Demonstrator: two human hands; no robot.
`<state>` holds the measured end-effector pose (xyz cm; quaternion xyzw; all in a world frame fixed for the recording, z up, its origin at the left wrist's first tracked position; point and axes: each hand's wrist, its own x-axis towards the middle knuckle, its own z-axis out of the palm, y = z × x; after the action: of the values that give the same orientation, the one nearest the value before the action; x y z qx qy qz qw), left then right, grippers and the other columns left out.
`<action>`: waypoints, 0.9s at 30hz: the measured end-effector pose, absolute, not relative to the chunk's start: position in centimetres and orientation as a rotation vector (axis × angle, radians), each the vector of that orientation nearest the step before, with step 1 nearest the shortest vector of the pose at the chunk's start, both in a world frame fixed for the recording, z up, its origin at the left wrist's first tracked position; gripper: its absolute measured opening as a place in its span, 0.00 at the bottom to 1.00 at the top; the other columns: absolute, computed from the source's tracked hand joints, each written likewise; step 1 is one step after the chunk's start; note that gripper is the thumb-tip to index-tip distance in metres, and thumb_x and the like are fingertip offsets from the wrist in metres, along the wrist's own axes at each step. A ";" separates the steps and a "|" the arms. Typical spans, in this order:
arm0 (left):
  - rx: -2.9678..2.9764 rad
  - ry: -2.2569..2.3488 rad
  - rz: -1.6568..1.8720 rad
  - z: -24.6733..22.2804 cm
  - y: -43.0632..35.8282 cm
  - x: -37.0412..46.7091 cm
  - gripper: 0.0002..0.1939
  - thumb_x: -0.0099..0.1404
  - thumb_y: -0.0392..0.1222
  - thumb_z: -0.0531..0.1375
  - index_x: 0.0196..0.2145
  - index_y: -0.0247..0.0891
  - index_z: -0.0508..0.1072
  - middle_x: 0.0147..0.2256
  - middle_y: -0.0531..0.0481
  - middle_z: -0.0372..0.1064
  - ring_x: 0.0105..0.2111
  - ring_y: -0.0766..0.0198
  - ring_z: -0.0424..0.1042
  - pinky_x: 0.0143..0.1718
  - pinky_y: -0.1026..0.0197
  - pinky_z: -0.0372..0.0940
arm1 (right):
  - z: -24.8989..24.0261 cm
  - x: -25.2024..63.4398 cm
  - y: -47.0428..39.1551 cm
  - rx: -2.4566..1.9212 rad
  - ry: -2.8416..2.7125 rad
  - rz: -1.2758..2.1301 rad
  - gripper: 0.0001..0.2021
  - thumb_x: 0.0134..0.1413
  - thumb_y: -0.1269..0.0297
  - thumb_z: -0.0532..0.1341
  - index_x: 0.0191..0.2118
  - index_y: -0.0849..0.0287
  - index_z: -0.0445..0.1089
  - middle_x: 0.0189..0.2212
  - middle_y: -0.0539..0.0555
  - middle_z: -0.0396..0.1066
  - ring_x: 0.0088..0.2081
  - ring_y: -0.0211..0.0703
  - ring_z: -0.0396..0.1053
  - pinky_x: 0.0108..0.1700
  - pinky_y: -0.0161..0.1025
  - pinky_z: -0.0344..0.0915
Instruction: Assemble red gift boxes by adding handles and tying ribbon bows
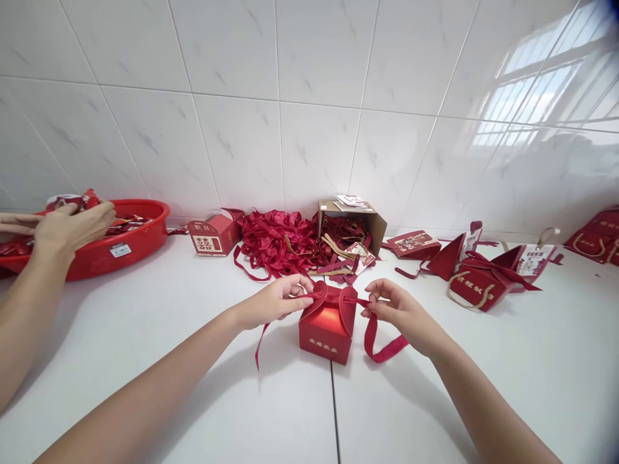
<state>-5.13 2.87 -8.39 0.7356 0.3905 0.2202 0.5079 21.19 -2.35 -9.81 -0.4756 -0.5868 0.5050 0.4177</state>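
A small red gift box [325,335] with pale lettering stands upright on the white table, its rounded top flaps close together. A dark red ribbon [387,351] runs across the top of the box, through the flaps. On the box's left side, my left hand [280,299] pinches the ribbon, and a thin tail dangles below it. My right hand [394,309] holds the other side between thumb and fingers, with a long loop hanging to the table.
Behind the box lie a heap of red ribbons [278,241] and an open carton [380,229]. More red boxes [476,283] stand right. At left, another person's hands [72,225] are over a red basin [145,241]. A tiled wall [319,135] rises behind.
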 end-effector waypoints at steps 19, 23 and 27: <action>1.541 0.900 0.589 -12.9 4.7 -6.0 0.17 0.52 0.50 0.62 0.22 0.36 0.60 0.19 0.57 0.54 0.20 0.71 0.53 0.22 0.66 0.49 | -11.5 21.4 -2.6 -1.488 -1.666 0.989 0.22 0.55 0.42 0.54 0.29 0.58 0.64 0.20 0.46 0.57 0.21 0.33 0.49 0.24 0.35 0.47; 1.493 0.834 0.494 -13.9 3.5 -4.9 0.17 0.49 0.46 0.62 0.20 0.37 0.56 0.20 0.55 0.58 0.21 0.68 0.59 0.24 0.64 0.56 | -13.5 20.1 -2.3 -1.396 -1.732 0.947 0.21 0.57 0.42 0.51 0.29 0.57 0.61 0.19 0.45 0.55 0.22 0.35 0.53 0.26 0.34 0.52; 1.481 0.813 0.443 -14.2 3.0 -4.5 0.18 0.49 0.44 0.63 0.18 0.38 0.54 0.20 0.54 0.59 0.21 0.67 0.61 0.23 0.64 0.57 | -15.1 19.5 -1.8 -1.376 -1.693 0.871 0.23 0.60 0.43 0.46 0.24 0.56 0.53 0.20 0.46 0.54 0.24 0.35 0.53 0.27 0.35 0.53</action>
<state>-4.45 2.97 -14.15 0.6498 0.3569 0.1943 0.6423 19.48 -1.80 -15.12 -0.5403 -0.6650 0.3420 0.3858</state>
